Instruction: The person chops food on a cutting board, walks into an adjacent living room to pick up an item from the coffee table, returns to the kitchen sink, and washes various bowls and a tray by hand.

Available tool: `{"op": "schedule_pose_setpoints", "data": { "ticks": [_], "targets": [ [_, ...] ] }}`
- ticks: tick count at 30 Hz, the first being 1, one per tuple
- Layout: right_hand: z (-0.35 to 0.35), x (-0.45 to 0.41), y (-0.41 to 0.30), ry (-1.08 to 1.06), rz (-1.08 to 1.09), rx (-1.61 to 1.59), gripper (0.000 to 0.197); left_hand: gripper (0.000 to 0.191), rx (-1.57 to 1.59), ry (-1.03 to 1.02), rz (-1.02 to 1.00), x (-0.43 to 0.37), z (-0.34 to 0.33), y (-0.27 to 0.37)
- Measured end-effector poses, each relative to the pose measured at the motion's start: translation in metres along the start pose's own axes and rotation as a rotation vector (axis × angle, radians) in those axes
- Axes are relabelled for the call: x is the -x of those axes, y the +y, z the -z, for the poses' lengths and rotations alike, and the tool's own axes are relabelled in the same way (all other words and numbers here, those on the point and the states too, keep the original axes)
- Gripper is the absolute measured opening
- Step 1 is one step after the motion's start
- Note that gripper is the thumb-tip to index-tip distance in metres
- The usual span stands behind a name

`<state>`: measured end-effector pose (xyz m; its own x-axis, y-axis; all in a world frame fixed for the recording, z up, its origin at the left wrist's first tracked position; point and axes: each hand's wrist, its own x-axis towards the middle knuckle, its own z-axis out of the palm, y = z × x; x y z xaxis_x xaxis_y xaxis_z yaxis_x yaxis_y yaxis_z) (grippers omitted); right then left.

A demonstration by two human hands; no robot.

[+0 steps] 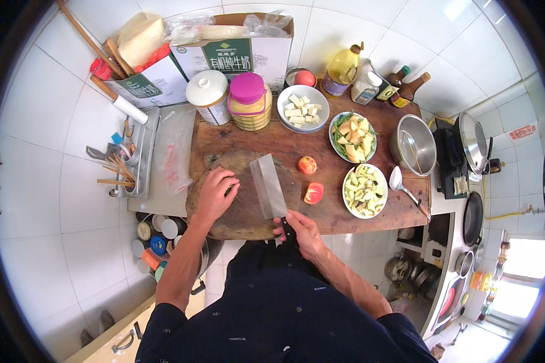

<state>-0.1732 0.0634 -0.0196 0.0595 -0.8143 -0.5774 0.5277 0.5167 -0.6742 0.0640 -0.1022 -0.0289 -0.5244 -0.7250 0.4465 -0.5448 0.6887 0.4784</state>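
Note:
My left hand [214,193] rests over the round wooden chopping board [240,220], its fingers curled about a small dark green piece [229,189] mostly hidden by them. By its black handle, my right hand [303,233] holds a cleaver [269,187] at the board's front edge. The broad blade lies over the board and points away from me, to the right of my left hand. Beyond the blade on the right are two tomato pieces: one [307,165] farther back, and one with its cut red face up [314,193] nearer me.
On the wooden table [295,143] stand a bowl of white tofu cubes [303,111], a bowl of potato chunks and green beans [353,137], and a plate of cut eggplant [365,190]. A steel basin [413,145] and ladle [406,188] lie right; jars, bottles and cartons line the back.

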Motion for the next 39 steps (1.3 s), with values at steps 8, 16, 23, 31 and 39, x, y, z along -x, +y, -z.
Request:
{"op": "schedule_pose_setpoints", "data": {
  "ticks": [8, 16, 23, 31, 39],
  "targets": [
    [-0.01, -0.012, -0.009, -0.018, 0.003, 0.056, 0.038, 0.016, 0.008, 0.033, -0.004, 0.001, -0.003, 0.0],
    [-0.027, -0.007, -0.024, 0.072, 0.06, 0.189, 0.036, 0.017, 0.048, 0.052, -0.018, 0.002, 0.002, 0.0],
    [-0.044, 0.011, -0.033, 0.122, 0.53, 0.73, 0.031, 0.015, 0.059, 0.05, 0.024, 0.005, 0.011, 0.005],
    [-0.042, 0.0, -0.01, 0.226, 0.866, 1.257, 0.033, 0.014, 0.115, 0.097, 0.079, 0.016, 0.019, 0.012],
    [-0.043, 0.0, -0.005, 0.189, 0.874, 1.449, 0.037, 0.015, 0.164, 0.166, 0.205, 0.032, 0.021, 0.024]
  ]
}}
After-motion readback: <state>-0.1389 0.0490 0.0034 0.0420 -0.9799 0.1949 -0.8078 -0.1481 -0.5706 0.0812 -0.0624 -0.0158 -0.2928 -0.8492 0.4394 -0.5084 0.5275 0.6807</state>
